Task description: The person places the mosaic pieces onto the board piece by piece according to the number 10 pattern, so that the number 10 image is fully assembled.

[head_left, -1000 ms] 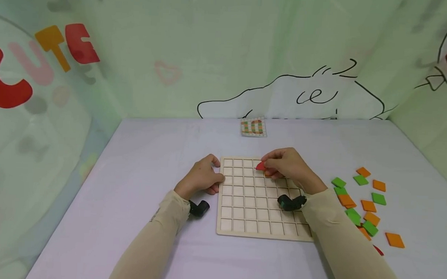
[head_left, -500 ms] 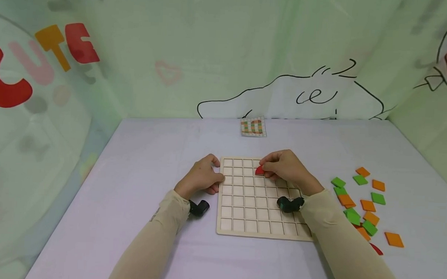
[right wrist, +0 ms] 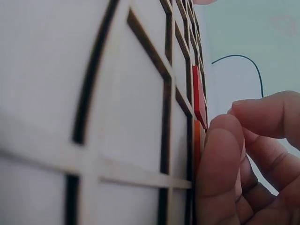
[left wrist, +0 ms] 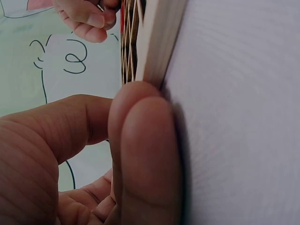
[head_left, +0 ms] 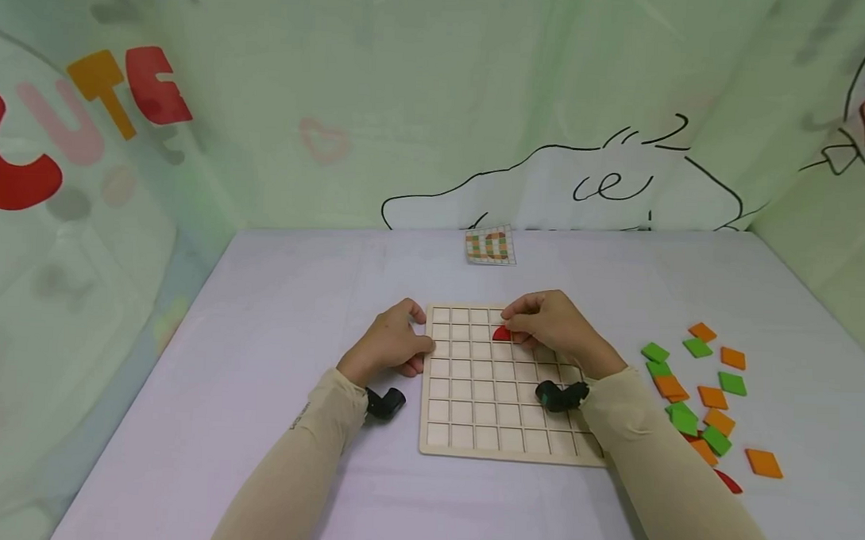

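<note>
Right grip [head_left: 554, 326]: fingers cover part of red piece [head_left: 502, 334] | behind its fingers: orange tile [right wrist: 196, 143], lower part hidden | nearer than it: board [head_left: 512, 455], right edge behind sleeve [head_left: 655, 445] | beyond it: card [head_left: 490, 247], finer pattern too small | left grip [head_left: 390, 340]: cropped in left wrist view

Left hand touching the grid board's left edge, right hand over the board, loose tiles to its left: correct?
No: the head view shows the loose tiles right of the grid board. The left hand touches its left edge; the right hand is over it.
</note>
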Demonstrator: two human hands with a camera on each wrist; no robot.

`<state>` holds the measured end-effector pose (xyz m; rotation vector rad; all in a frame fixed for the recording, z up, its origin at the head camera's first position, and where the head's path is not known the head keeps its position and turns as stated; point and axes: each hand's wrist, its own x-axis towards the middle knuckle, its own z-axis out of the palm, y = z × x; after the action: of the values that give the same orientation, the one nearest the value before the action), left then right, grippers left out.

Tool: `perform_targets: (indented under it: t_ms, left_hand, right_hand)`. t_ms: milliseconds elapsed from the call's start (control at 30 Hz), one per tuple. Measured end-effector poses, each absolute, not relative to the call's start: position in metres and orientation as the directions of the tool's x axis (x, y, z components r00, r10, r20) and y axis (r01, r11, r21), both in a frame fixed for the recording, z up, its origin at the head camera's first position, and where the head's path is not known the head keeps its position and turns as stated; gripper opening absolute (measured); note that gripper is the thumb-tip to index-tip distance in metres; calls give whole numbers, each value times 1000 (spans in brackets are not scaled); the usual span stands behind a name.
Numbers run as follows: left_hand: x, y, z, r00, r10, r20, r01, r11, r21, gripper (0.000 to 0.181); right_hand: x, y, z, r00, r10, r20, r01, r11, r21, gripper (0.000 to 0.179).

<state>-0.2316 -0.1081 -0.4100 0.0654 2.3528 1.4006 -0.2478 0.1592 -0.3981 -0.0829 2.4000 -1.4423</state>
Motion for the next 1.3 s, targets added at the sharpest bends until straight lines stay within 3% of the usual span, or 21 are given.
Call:
perform_targets:
  t_ms: [300, 533, 800, 1000, 1300]
  left_hand:
    - [-233, -110, -413, -918, 238, -316, -161, 503, 849, 37]
    - [-232, -113, -411, -921, 232, -314, -160, 509, 846, 39]
    - [-229, -109, -411, -916, 248, -315, -152, 513, 845, 39]
    - [-228, -111, -412, -921, 236, -310, -152, 516, 843, 39]
    - [-228, -109, -411, -920, 232, -317, -163, 507, 846, 39]
  right_hand:
    - [-242, 185, -382, -962, -181, -205, 121, 393, -911, 34]
    - [-225, 242, -372, -977, -92, -192, 128, 466, -876, 39]
    - [-198, 298, -372, -957, 39, -286, 253, 590, -767, 44]
    - [-190, 309, -379, -953, 68, -295, 262, 675, -690, 45]
    - [-185, 316, -384, -946, 92, -312, 286, 692, -663, 50]
